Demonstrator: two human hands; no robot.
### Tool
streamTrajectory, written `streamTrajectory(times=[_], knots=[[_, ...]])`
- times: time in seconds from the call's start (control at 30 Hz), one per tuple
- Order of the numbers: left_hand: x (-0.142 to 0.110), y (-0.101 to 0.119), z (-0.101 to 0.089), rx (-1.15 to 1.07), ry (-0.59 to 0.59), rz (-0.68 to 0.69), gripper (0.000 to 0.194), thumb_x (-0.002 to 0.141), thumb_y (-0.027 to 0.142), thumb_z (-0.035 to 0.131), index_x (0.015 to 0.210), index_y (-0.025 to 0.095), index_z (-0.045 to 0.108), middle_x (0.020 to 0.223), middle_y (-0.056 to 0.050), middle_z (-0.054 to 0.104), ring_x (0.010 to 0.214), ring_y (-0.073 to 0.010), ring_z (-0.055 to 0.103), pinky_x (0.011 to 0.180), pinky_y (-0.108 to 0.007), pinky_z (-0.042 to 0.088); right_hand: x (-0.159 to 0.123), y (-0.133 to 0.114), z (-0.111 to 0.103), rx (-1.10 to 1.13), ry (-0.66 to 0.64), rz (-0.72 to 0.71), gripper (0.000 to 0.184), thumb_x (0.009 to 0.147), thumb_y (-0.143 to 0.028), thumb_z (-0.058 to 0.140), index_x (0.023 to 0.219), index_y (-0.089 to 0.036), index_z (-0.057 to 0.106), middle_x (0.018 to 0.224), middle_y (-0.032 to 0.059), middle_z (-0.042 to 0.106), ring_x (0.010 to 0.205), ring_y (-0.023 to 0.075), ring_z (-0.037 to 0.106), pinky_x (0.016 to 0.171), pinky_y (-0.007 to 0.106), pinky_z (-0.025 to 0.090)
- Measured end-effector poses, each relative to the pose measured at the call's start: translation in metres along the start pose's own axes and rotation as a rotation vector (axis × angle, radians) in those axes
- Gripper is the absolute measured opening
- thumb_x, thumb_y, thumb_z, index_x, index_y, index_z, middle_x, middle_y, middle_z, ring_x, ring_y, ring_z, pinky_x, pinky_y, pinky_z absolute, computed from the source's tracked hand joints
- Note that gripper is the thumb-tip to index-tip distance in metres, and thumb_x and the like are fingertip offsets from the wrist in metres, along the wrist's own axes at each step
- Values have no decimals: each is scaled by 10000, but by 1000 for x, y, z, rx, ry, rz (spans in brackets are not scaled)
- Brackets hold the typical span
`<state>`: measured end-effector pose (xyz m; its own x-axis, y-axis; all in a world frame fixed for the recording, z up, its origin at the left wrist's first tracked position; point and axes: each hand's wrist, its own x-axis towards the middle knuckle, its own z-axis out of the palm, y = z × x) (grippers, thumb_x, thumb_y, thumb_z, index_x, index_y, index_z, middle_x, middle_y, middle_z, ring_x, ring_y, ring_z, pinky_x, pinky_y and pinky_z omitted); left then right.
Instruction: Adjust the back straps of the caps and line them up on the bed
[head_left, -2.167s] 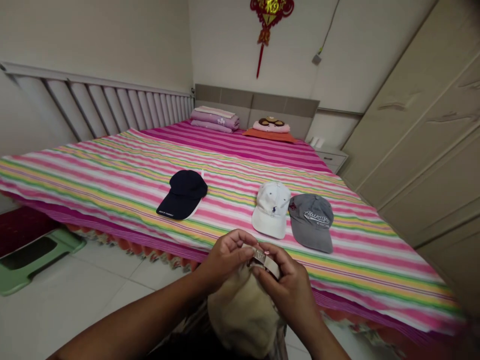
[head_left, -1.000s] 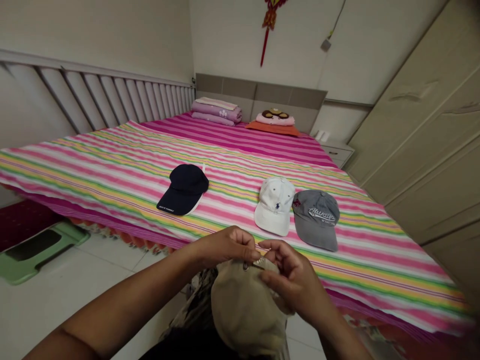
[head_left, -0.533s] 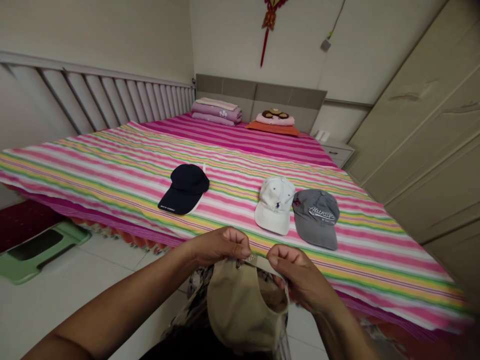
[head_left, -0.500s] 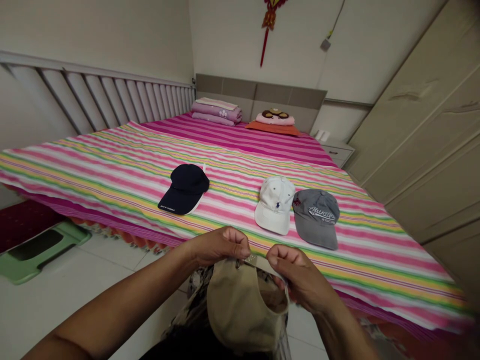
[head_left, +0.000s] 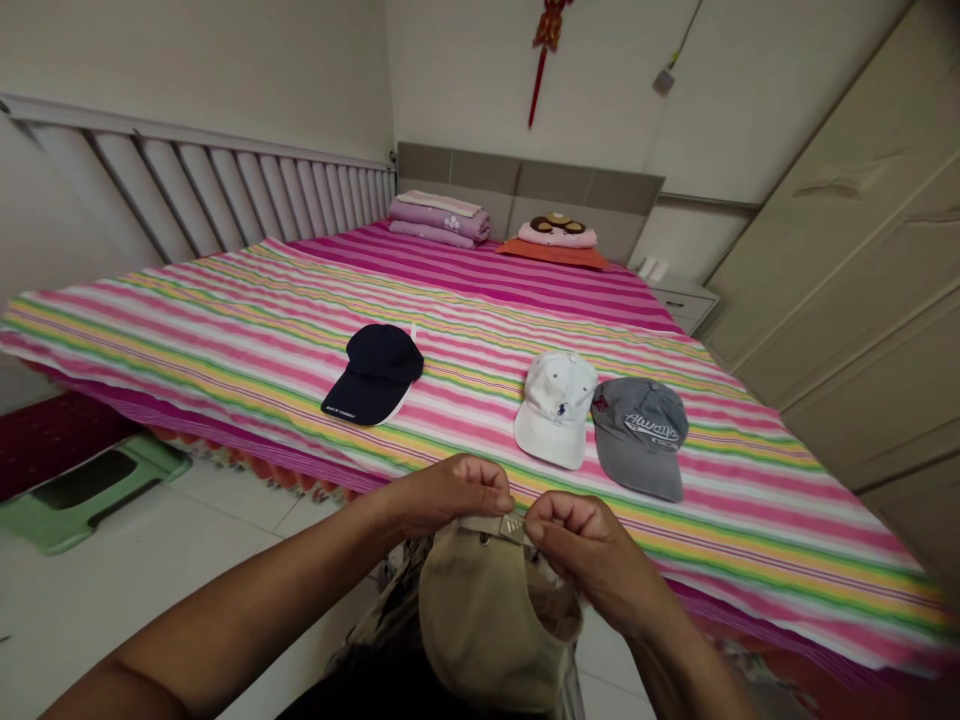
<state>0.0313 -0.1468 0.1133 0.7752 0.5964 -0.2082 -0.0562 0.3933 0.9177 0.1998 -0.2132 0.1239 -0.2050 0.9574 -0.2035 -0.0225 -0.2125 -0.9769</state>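
A beige baseball cap (head_left: 480, 625) hangs between my hands in front of my body, its back opening facing up and to the right. My left hand (head_left: 461, 495) pinches the cap's back strap on the left of a small metal buckle (head_left: 513, 527). On the buckle's right side, my right hand (head_left: 581, 545) grips the strap between thumb and fingers. On the bed beyond lie a navy cap (head_left: 382, 360), a white cap (head_left: 559, 405) and a grey cap (head_left: 645, 435) with white lettering; the white and grey ones sit side by side, touching.
The bed (head_left: 247, 320) has a striped cover, and its near edge runs just past my hands. A green plastic stool (head_left: 67, 515) stands on the tiled floor at left. Folded bedding (head_left: 439, 215) lies by the headboard (head_left: 551, 185). A wardrobe (head_left: 847, 260) rises at right.
My hands have come closer together on the strap, and the metal buckle now shows plainly between them. The view has shifted slightly, while the caps on the bed stay put.
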Motion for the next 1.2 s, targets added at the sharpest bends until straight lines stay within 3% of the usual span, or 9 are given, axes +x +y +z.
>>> streamTrajectory(times=[0.23,0.43,0.83,1.03,1.2], knots=[[-3,4,2,31,-12,40,244,648,331,671,754,132,577,587,41,516,481,-27,403,465,-149,291,-4,5,2,-115,55,-69,265,698,-383,592,590,-153,516,486,-66,320,453,61,220,415,211,169],[-7,4,-3,216,-95,-81,221,647,337,669,704,129,626,574,29,527,500,-44,398,476,-175,297,-10,4,3,-236,61,-133,229,734,-339,554,600,-156,521,513,-53,332,479,73,243,433,216,198],[-7,2,-4,221,-112,-35,234,606,302,693,601,116,551,488,67,434,434,-22,303,428,-169,227,-7,11,4,-19,19,-40,223,700,-332,581,586,-158,502,476,-62,359,444,62,254,418,207,185],[-6,1,-3,123,-134,-27,292,678,400,621,669,117,550,551,51,429,481,-37,317,454,-172,247,1,7,6,47,25,-34,248,682,-358,616,594,-151,514,435,-84,326,405,44,202,393,201,134],[-7,2,-5,122,-171,-45,264,659,360,645,648,117,543,536,57,413,472,-35,305,464,-174,249,11,8,2,130,-129,28,348,717,-455,572,570,-155,476,390,-79,359,353,37,212,372,202,122]])
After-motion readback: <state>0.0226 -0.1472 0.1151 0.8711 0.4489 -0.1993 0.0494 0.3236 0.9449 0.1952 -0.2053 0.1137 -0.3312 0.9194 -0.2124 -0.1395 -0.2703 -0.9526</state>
